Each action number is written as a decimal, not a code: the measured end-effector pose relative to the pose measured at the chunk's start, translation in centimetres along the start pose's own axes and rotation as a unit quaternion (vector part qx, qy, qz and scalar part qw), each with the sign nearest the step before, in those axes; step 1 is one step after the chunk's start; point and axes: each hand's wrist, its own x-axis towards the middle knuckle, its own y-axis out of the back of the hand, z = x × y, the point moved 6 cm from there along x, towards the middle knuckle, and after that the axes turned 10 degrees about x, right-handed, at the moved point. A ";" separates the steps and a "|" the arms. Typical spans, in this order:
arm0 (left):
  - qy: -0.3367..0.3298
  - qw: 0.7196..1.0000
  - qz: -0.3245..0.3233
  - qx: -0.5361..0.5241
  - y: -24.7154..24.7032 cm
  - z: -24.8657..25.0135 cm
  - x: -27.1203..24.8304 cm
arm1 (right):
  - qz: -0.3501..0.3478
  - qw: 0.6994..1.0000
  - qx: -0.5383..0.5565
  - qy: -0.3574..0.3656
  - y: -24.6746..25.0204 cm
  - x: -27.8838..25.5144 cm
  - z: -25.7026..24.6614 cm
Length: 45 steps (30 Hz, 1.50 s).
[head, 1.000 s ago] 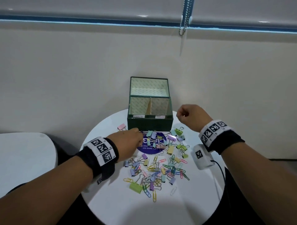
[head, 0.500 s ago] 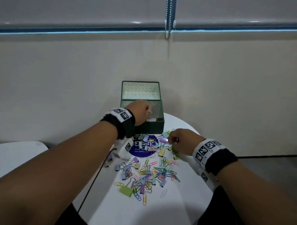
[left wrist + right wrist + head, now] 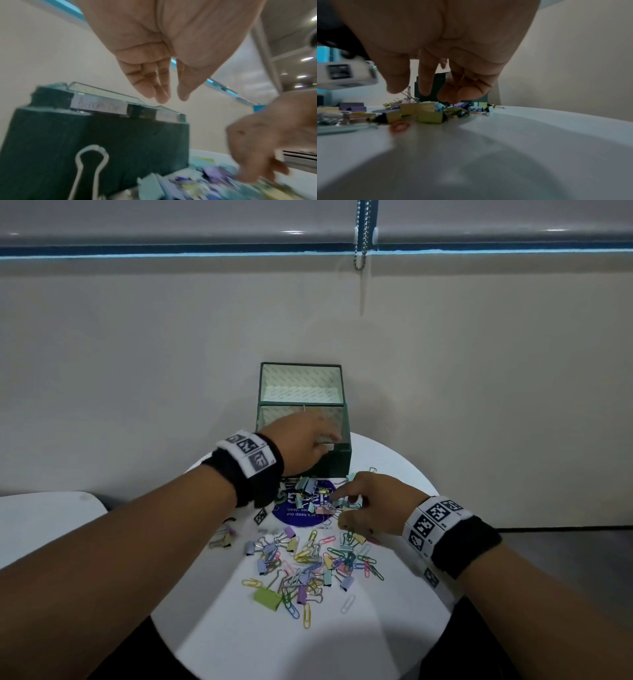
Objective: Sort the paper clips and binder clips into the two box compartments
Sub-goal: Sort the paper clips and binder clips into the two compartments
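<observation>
Dark green card forms the box (image 3: 337, 462), which stands at the far edge of the round white bench (image 3: 394, 628) with its lid (image 3: 301, 383) raised against the wall. 2 paper labels (image 3: 98, 106) sit on its front rim, their writing too blurred to read.

The left hand (image 3: 303, 441) hovers over the box's front rim, fingers (image 3: 155, 86) straight and close together, pointing down, thumb a little apart; nothing shows in it. Which compartment lies under it I cannot tell.

The right hand (image 3: 368, 508) is low over the far part of the scattered pile of clips (image 3: 308, 563), just in front of the box. Its thumb and forefinger (image 3: 425, 79) are spread and point down at the clips while the other fingers curl in; whether it grips anything I cannot tell.

Paper clips and pastel binder clips lie mixed across the bench middle, partly over a blue round sticker (image 3: 294, 513). A green binder clip (image 3: 267, 599) lies at the near left of the pile. The near half of the bench and its right edge offer open room.
</observation>
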 end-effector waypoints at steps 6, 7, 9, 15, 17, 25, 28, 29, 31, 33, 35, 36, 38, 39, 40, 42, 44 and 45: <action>-0.052 0.971 -0.202 0.119 -4.8 1.5 -4.7 | 0.001 0.999 -0.042 0.009 -0.8 0.6 -1.5; -0.048 0.968 -0.204 0.136 -5.3 1.2 -4.9 | 0.002 0.999 -0.042 0.008 -0.9 0.6 -1.6; -0.035 0.969 -0.196 0.146 -5.8 0.6 -5.5 | 0.021 0.999 -0.047 0.016 -0.7 0.5 -1.8; 0.033 0.984 -0.142 0.104 -5.7 -2.4 -7.4 | 0.119 0.992 -0.047 0.008 0.7 0.4 -1.4; 0.045 0.987 -0.110 0.109 -5.2 -3.2 -7.7 | 0.122 0.991 -0.053 -0.008 0.8 0.5 -1.1; 0.043 0.995 -0.094 0.009 -4.7 -3.1 -8.4 | 0.105 0.994 0.003 -0.044 0.8 0.5 -0.9; -0.008 0.988 -0.149 -0.023 -5.5 -1.8 -8.9 | 0.121 0.992 -0.028 -0.022 1.4 -0.1 -1.7; -0.026 0.985 -0.167 -0.025 -5.8 -1.3 -9.1 | 0.106 0.993 -0.046 -0.017 1.2 -0.4 -2.0; -0.049 0.980 -0.190 -0.015 -6.3 -0.8 -9.4 | 0.053 0.997 -0.051 -0.025 0.3 -0.7 -2.2; -0.052 0.981 -0.189 -0.002 -6.4 -0.8 -9.5 | 0.003 0.998 -0.044 -0.043 -0.7 -1.2 -2.1; -0.047 0.986 -0.159 0.022 -6.1 -1.1 -9.4 | -0.018 0.997 -0.061 -0.043 -1.2 -1.6 -2.1; -0.040 0.989 -0.141 0.034 -6.0 -1.3 -9.2 | -0.016 0.997 -0.065 -0.038 -1.2 -1.7 -2.1; -0.027 0.992 -0.115 0.038 -5.9 -1.6 -9.0 | -0.009 0.997 -0.065 -0.027 -1.2 -1.8 -2.2; -0.025 0.993 -0.113 0.036 -5.9 -1.7 -8.9 | -0.008 0.998 -0.065 -0.024 -1.1 -1.8 -2.3; -0.026 0.992 -0.118 0.039 -6.0 -1.7 -8.8 | -0.008 0.998 -0.067 -0.019 -1.2 -1.7 -2.4; -0.035 0.989 -0.132 0.056 -6.0 -1.5 -8.8 | -0.008 0.996 -0.083 -0.009 -1.3 -1.7 -2.6; -0.041 0.987 -0.134 0.072 -5.8 -1.3 -8.8 | -0.012 0.996 -0.090 -0.015 -1.3 -1.7 -2.7; -0.044 0.988 -0.128 0.074 -5.7 -1.2 -8.8 | -0.014 0.996 -0.088 -0.022 -1.3 -1.8 -2.6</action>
